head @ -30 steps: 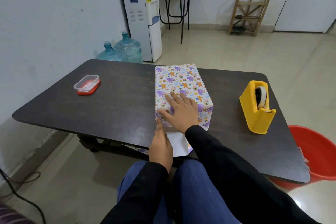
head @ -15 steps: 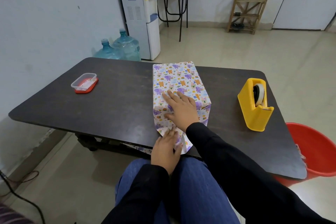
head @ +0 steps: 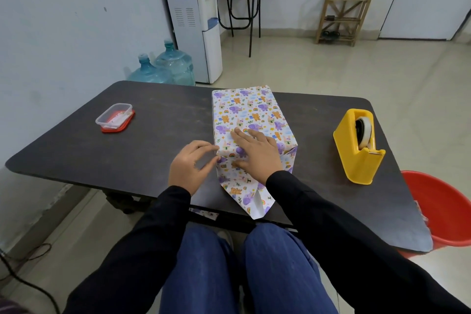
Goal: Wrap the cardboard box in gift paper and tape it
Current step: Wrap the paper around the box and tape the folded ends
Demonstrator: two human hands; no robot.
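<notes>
The cardboard box [head: 244,115] sits lengthwise in the middle of the table [head: 127,155], already sleeved in gift paper [head: 251,109]. Only its near end looks unfinished. The right hand [head: 257,153] lies flat on top of the box at that near end, fingers [head: 239,135] straight and spread. I take this as a weight that keeps the box from sliding and the paper taut while the end gets folded.

The left hand [head: 188,168] is at the box's near left corner. Its fingers are curled, and the thumb and forefinger tips pinch the paper right at the edge, likely sharpening the side crease. Below the box's near end a loose flap [head: 248,199] lies on the table, tapering toward the person's knees and not yet turned up.

The tape dispenser [head: 356,145] stands well to the right of the box, within reach of the right hand once the flap is up. A lidded plastic tub [head: 114,118] sits well apart to the box's left.
</notes>
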